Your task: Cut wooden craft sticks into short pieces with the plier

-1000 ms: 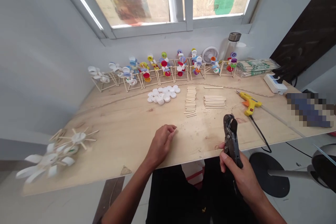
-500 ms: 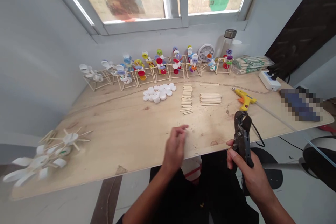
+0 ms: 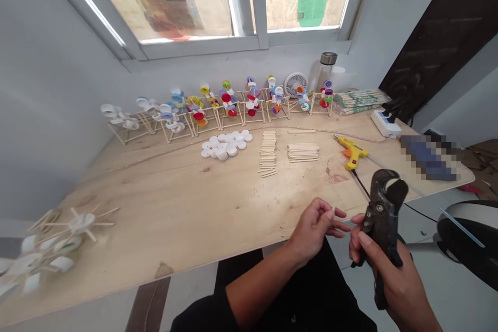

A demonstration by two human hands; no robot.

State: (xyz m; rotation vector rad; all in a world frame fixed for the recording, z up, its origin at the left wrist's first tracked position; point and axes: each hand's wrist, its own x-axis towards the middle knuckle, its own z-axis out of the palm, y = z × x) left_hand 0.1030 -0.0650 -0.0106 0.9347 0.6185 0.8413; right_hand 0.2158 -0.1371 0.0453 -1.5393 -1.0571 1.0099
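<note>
My right hand [image 3: 389, 275] grips a dark metal ratcheting pipe cutter [image 3: 382, 212] upright, with its curved jaw at the top. Just left of the cutter, my left hand [image 3: 314, 228] has its fingertips pinched on a thin wooden stick [image 3: 333, 208], which looks very small in this view. Both hands are raised over the front edge of the plywood tabletop [image 3: 155, 192]. The cutter's lower handle runs down past my right palm, and part of it is hidden by my fingers.
Behind my hands lie white bottle caps [image 3: 225, 145], piles of craft sticks [image 3: 267, 151] and a yellow glue gun [image 3: 352, 151]. Stick-framed bottle-cap models [image 3: 218, 109] line the back edge. A blurred white model [image 3: 50, 251] sits at the left corner.
My left hand has moved right, to beside the cutter, with its fingers pinched together. The cutter has risen and tilted in my right hand. The whole view has shifted as my head turned.
</note>
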